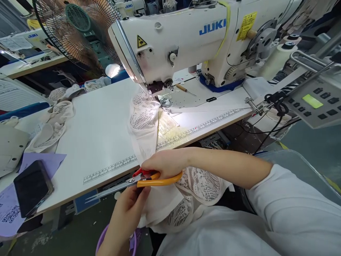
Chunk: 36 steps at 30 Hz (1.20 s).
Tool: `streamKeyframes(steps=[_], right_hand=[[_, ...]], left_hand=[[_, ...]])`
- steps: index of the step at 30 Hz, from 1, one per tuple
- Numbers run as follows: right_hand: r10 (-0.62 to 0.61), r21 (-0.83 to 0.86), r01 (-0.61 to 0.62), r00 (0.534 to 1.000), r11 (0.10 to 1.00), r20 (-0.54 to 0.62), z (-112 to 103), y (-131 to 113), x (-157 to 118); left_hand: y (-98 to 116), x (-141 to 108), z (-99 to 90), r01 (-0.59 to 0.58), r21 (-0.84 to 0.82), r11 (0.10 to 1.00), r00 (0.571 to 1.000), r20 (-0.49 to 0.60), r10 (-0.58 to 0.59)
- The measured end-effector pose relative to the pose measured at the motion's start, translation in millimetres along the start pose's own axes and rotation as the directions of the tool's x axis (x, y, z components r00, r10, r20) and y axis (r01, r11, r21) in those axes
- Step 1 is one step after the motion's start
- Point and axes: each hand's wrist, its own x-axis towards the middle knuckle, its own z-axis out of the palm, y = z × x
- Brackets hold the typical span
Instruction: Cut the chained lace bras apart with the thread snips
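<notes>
My right hand (169, 161) is closed around the orange handles of a pair of scissors (157, 182). Their metal blades point left past the table edge, and a red piece (140, 172) shows beside the pivot. Just below the pivot, the thumb and fingers of my left hand (131, 204) are pinched together; what lies between them is hidden. A white lace bra (204, 185) rests in my lap, its fabric reaching my left fingertips. Another white lace piece (144, 121) runs from under the needle area of the sewing machine (173, 39) down to my right hand.
On the white table (103, 117) are a printed ruler strip (202, 125), a yellowish piece (169, 128) and an awl (183, 88). A phone (33, 188) lies on purple paper at left, near more bras (53, 128). A fan (80, 28) stands behind; a control panel (314, 103) juts in at right.
</notes>
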Motion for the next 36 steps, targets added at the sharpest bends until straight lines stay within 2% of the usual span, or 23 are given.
streamKeyframes(steps=[3, 6, 8, 13, 16, 18, 20, 21, 24, 27, 29, 32, 36], right_hand=[[0.001, 0.007, -0.001, 1.0, 1.0, 0.002, 1.2, -0.8, 0.4], [0.006, 0.024, -0.005, 1.0, 1.0, -0.011, 3.9, -0.4, 1.1], [0.005, 0.045, -0.004, 1.0, 0.999, -0.024, 6.1, 0.9, 2.2], [0.015, 0.081, -0.01, 0.998, 0.997, -0.065, 10.7, 6.4, 5.9], [0.066, 0.158, -0.048, 0.992, 0.986, -0.108, 15.5, 6.8, 3.6], [0.135, 0.296, -0.073, 0.971, 0.952, -0.195, 21.1, 3.5, -2.6], [0.232, 0.459, -0.083, 0.932, 0.884, -0.279, 28.4, -2.2, -13.1], [0.28, 0.521, -0.098, 0.917, 0.848, -0.283, 32.7, -5.3, -19.4], [0.326, 0.575, -0.197, 0.937, 0.794, -0.129, 48.0, -12.7, -37.7], [0.288, 0.549, -0.257, 0.957, 0.795, 0.032, 64.3, -15.8, -48.2], [0.312, 0.485, -0.32, 0.945, 0.814, 0.099, 71.5, -17.5, -49.7], [0.378, 0.377, -0.392, 0.919, 0.839, 0.114, 73.4, -22.2, -46.3], [0.417, 0.342, -0.421, 0.905, 0.84, 0.088, 70.3, -28.1, -38.4]], left_hand=[[-3.6, 1.4, 3.0, 0.083, -0.101, 0.991, 0.995, 0.06, -0.077], [-7.1, 0.2, 10.1, 0.121, -0.309, 0.943, 0.992, 0.016, -0.123], [-8.2, -1.2, 13.7, 0.111, -0.37, 0.923, 0.991, -0.026, -0.13], [-6.5, -4.0, 13.9, 0.029, -0.177, 0.984, 0.988, -0.141, -0.055], [-6.7, -6.8, 12.4, 0.01, -0.098, 0.995, 0.983, -0.181, -0.027], [-9.9, -8.7, 11.4, 0.04, -0.127, 0.991, 0.975, -0.214, -0.066], [-15.7, -9.5, 9.6, 0.077, -0.216, 0.973, 0.966, -0.225, -0.127], [-19.3, -9.1, 8.2, 0.088, -0.264, 0.96, 0.964, -0.221, -0.149], [-30.6, -5.2, 1.9, 0.09, -0.352, 0.932, 0.965, -0.202, -0.169], [-37.6, -1.3, -4.6, 0.076, -0.38, 0.922, 0.963, -0.213, -0.167], [-37.3, -1.6, -7.2, 0.063, -0.398, 0.915, 0.961, -0.222, -0.162], [-30.7, -7.3, -7.5, 0.044, -0.42, 0.906, 0.956, -0.246, -0.16], [-20.9, -16.1, -3.1, 0.049, -0.438, 0.897, 0.946, -0.269, -0.183]])
